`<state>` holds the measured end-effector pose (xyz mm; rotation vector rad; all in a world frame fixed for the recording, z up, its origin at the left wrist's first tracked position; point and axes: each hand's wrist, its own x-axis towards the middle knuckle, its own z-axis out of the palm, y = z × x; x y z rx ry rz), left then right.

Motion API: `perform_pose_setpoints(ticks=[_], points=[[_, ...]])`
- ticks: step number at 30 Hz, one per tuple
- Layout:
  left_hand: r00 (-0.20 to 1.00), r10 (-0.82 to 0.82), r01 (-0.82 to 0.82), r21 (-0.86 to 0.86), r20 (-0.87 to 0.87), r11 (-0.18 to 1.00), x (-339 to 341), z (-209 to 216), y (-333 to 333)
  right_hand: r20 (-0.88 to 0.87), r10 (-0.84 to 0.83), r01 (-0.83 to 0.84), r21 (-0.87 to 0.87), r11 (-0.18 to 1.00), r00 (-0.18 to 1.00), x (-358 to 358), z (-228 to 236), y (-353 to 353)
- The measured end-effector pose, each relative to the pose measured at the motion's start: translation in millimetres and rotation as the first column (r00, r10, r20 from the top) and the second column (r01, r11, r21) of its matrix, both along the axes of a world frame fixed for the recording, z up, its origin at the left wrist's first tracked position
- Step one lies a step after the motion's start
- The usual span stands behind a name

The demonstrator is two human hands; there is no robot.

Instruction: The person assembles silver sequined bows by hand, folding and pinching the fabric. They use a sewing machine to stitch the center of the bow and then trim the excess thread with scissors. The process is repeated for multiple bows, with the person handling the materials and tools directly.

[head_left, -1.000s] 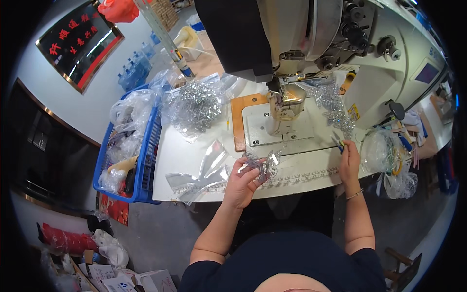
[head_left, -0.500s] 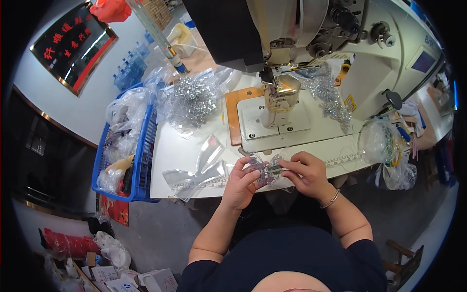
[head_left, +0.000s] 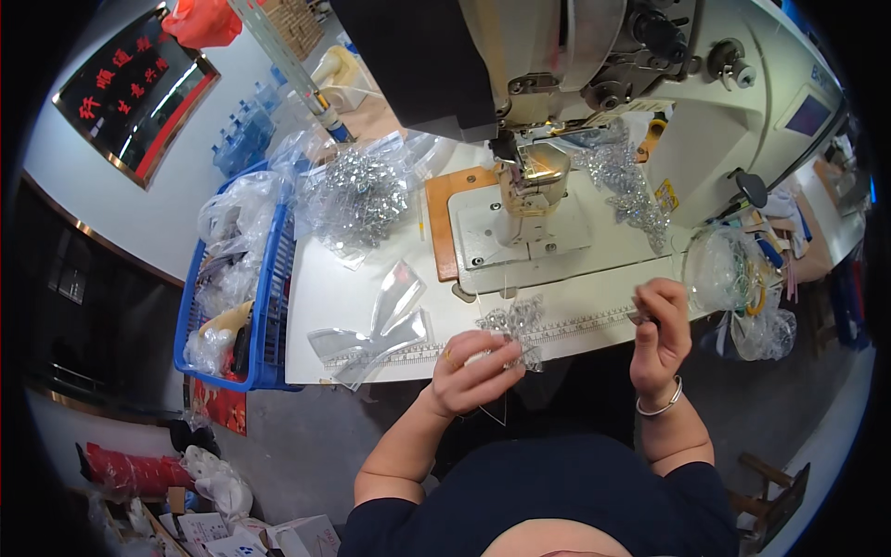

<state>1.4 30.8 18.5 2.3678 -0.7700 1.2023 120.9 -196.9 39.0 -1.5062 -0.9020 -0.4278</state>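
Note:
At the table's front edge, my left hand [head_left: 476,371] is closed round a sparkly, silvery ornament [head_left: 516,318], apparently bow-shaped, with stones on it. Part of the ornament is hidden behind the fingers, and fine threads trail from it. Off to the right, my right hand [head_left: 661,330] is raised with fingers curled over a small dark piece; its kind does not show. A clear, shiny plastic bow shape [head_left: 376,327] lies left of my left hand. Ahead of both hands stands a sewing machine [head_left: 534,181] with a metal plate under its needle area.
A blue basket [head_left: 272,306] of plastic bags stands at the left. Bagged silvery ornaments [head_left: 357,200] lie at the back left, and more glittering pieces [head_left: 631,190] right of the needle. A ruler strip [head_left: 585,323] runs along the front edge. Clear bags [head_left: 724,269] sit at right.
My right hand has left the ornament and moved right, fingers curled. My left hand has turned knuckles-up and come slightly nearer, still holding the ornament.

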Motion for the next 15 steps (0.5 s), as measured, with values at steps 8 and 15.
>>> perform_pose_setpoints(ticks=[8,15], points=[[0.995,-0.061,0.046,0.167,0.083,0.985,4,-15,-11,-0.804,0.594,-0.24,0.581,0.777,-0.024,-10,-34,36],[0.971,0.136,-0.146,-0.037,-0.198,0.989,8,-26,-16,-0.871,0.475,-0.196,0.447,0.873,0.127,-8,-36,49]])
